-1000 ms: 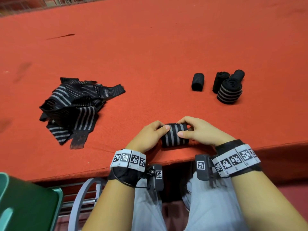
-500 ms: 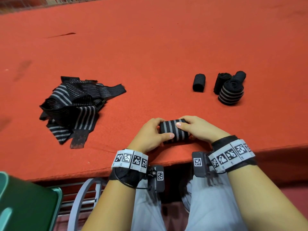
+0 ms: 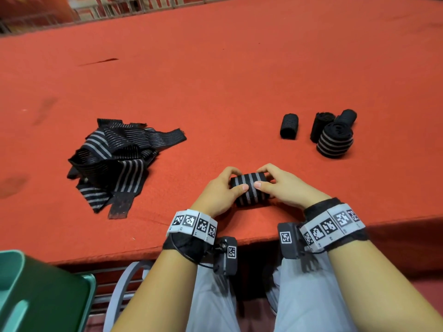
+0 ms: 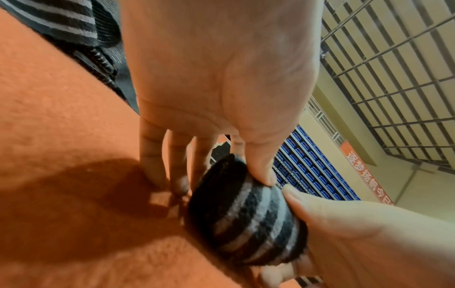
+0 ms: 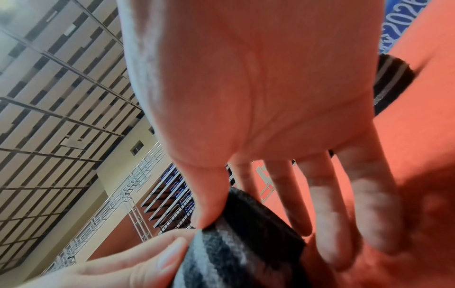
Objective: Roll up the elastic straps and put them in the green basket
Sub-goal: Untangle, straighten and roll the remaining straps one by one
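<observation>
Both grips, left hand point(image 3: 217, 192) and right hand point(image 3: 282, 188), pinch the roll point(image 3: 249, 190) at the counter's point(image 3: 239, 80) near edge, its long axis running left-right, with the basket point(image 3: 36, 295) below-left, nearer the left hand.

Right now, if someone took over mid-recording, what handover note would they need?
Left hand and right hand: both pinch the striped roll near the table's front edge, thumbs on top.
Four finished rolls lie on the red table to the right, none in the green basket at lower left.
Unrolled straps are piled to the left.
Left: finish this roll, roll the pile, basket everything.
</observation>
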A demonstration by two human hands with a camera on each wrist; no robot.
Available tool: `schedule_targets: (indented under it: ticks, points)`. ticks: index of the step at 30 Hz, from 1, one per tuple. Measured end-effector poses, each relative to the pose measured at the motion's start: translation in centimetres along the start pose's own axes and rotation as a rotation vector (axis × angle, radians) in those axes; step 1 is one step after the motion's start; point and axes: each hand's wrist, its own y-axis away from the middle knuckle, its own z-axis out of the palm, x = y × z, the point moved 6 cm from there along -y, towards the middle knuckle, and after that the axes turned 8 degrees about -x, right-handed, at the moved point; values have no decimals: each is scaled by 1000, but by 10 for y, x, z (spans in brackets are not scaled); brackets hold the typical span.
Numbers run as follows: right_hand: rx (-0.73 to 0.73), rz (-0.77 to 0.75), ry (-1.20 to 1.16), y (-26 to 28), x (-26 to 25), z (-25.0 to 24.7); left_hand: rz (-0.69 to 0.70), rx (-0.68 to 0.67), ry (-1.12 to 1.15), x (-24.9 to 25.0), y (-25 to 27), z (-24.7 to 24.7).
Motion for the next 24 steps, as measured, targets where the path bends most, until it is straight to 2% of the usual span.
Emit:
schedule_targets:
  ticks: [5,15,24]
  points:
    - [-9,42,3,-7,7,-2,66,109,-204,11,-7,-1]
    - [-46,101,10,-20,5,-4,-15,54,-201,7,-20,-1]
    - [-69,144,-32,-18,-1,-2,-35,34,-199,10,-21,0]
